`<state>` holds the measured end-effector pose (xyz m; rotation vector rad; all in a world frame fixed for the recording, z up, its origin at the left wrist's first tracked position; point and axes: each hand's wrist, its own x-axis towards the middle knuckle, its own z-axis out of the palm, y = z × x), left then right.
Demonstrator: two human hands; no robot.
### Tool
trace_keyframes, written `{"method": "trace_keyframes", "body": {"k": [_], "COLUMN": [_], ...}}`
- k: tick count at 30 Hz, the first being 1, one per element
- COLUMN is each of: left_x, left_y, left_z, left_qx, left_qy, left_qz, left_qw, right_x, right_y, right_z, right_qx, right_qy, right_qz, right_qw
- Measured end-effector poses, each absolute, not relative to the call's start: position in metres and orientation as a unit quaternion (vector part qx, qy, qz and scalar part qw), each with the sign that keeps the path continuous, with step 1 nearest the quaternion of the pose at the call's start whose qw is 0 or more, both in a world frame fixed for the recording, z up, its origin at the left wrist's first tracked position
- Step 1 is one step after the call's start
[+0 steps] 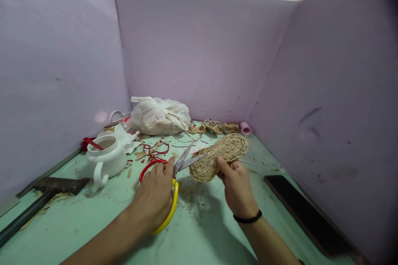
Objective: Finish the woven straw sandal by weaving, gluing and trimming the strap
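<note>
My left hand (157,194) is closed on a pair of scissors (183,164) with one red and one yellow handle loop. The scissor blades stand apart and point toward a coiled, braided straw sole (228,148). One blade tip meets or overlaps the sole's left part; I cannot tell whether it touches. With thumb and bent fingers, my right hand (238,184) grips the lower edge of this sole and holds it above the table. A black band circles the right wrist. The fingers behind the sole are hidden.
A white teapot-like pot (107,159) stands left, near a dark-headed hand tool (52,186). Behind are a tied white plastic bag (160,116), red thread (154,151), braided straw (214,127) and a pink roll (245,128). A black phone-like slab (306,213) lies right. Purple partitions (199,49) enclose the table.
</note>
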<state>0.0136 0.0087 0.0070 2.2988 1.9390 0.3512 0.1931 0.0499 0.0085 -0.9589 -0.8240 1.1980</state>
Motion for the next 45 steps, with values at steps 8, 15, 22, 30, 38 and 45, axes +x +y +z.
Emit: {"method": "trace_keyframes", "body": {"k": [8,15,22,30,38,45], "left_x": [0.017,0.016,0.010,0.006,-0.019,-0.054], "left_y": [0.011,0.010,0.011,0.009,0.023,0.045], "left_z": [0.011,0.009,0.010,0.013,0.018,0.010], "left_qx": [0.754,0.738,0.754,0.769,0.728,0.631], "left_qy": [0.651,0.671,0.650,0.635,0.668,0.775], "left_qz": [0.086,0.076,0.094,0.051,0.152,0.042], "left_qw": [0.019,0.004,0.026,0.053,0.036,0.001], "right_x": [0.180,0.180,0.179,0.182,0.185,0.187], "right_y": [0.036,0.036,0.034,0.035,0.045,0.048], "right_z": [0.005,0.004,0.005,0.006,0.008,0.003], "right_qx": [-0.410,-0.388,-0.374,-0.378,-0.379,-0.367], "right_qy": [-0.413,-0.428,-0.401,-0.373,-0.280,-0.270], "right_qz": [0.537,0.540,0.552,0.575,0.618,0.625], "right_qw": [0.611,0.612,0.629,0.622,0.630,0.634]}}
